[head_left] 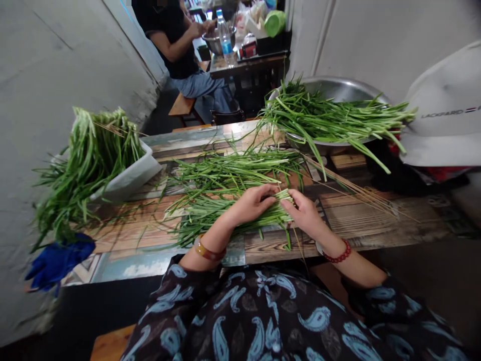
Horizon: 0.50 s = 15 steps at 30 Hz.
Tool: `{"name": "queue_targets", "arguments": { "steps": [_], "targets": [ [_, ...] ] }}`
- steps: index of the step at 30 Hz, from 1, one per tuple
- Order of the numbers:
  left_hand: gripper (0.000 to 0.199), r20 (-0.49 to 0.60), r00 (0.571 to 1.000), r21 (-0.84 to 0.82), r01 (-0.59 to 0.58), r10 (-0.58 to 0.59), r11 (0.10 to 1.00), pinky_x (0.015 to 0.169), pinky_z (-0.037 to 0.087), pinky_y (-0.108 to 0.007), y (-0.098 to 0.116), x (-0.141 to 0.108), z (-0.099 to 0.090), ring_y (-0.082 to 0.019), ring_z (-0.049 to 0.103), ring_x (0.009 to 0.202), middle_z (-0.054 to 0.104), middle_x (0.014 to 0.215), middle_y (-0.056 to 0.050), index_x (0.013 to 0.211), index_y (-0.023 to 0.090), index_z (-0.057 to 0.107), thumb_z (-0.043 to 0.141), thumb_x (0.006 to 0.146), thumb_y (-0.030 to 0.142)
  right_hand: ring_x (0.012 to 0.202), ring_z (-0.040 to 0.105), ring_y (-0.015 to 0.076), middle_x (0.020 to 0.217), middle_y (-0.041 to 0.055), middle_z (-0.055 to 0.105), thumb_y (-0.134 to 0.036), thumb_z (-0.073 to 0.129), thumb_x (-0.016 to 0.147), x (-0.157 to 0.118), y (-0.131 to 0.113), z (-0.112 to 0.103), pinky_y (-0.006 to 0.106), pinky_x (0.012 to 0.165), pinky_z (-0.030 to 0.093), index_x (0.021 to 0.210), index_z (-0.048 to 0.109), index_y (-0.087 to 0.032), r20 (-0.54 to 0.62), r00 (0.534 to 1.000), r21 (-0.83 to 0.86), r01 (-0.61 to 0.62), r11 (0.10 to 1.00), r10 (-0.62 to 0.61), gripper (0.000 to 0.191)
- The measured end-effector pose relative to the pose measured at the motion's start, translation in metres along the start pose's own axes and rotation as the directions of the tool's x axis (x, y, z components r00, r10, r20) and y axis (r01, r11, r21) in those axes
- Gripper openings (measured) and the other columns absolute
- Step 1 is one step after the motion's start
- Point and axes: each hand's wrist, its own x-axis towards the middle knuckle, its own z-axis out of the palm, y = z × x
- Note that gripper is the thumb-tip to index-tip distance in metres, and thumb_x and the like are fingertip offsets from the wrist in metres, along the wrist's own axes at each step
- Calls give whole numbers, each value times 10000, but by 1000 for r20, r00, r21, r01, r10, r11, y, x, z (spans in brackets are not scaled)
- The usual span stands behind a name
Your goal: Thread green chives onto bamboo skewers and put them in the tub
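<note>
A bunch of garlic chives (210,216) lies on the wooden table (361,220) in front of me, its pale stem ends toward the right. My left hand (255,203) is closed around the bunch near those ends. Pressed against the cut tips, my right hand (302,213) has its fingers curled on the same stems. A thin straw-like strand hangs below the bunch, between my hands. Behind them, a looser pile of chives (233,168) is spread across the table.
A steel basin (338,87) heaped with chives stands at the back right, near a white cap (443,110). Long skewer-like strands (353,193) lie right. At left are a white tub (131,178) of chives and blue gloves (60,263). Another person (180,45) sits beyond.
</note>
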Motion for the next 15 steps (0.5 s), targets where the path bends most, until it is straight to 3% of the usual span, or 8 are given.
{"name": "queue_targets", "arguments": {
  "steps": [3,5,7,10,15],
  "targets": [
    [235,-174,984,19,43,-39,999,820,524,-306,-5,-5,-24,-171,674,860,729,968,-100,1028,131,636,530,904,299,725,576,166,765,14,614,-420,510,912,2,5,2,267,677,443,867,555,-206,-24,999,-75,22,997,-23,223],
    [240,-330,941,22,83,-71,996,783,531,-303,-10,-4,-44,-164,677,797,731,921,-92,1004,131,630,544,898,328,657,523,149,696,-7,555,-415,523,898,2,8,1,260,630,399,792,509,-216,-59,998,-118,21,993,-28,227],
    [251,-387,918,26,110,-91,994,741,530,-289,-14,0,-58,-159,674,753,729,890,-84,997,127,632,557,887,339,630,492,143,675,-13,523,-411,531,888,2,10,1,263,611,371,777,492,-218,-91,995,-140,18,990,-31,226],
    [249,-330,939,105,135,-94,985,682,513,-270,-19,12,-63,-155,659,702,714,820,-64,991,119,654,540,891,316,627,490,146,680,-11,517,-420,529,886,3,11,0,266,609,368,795,495,-218,-88,996,-134,21,991,-33,224],
    [182,-105,994,484,54,-3,873,755,499,-296,-25,35,-39,-174,634,772,697,840,-58,912,148,714,540,873,184,663,521,158,703,2,551,-442,486,919,3,4,-1,270,645,387,823,522,-215,-59,998,-151,18,988,-27,249]
  ]
}}
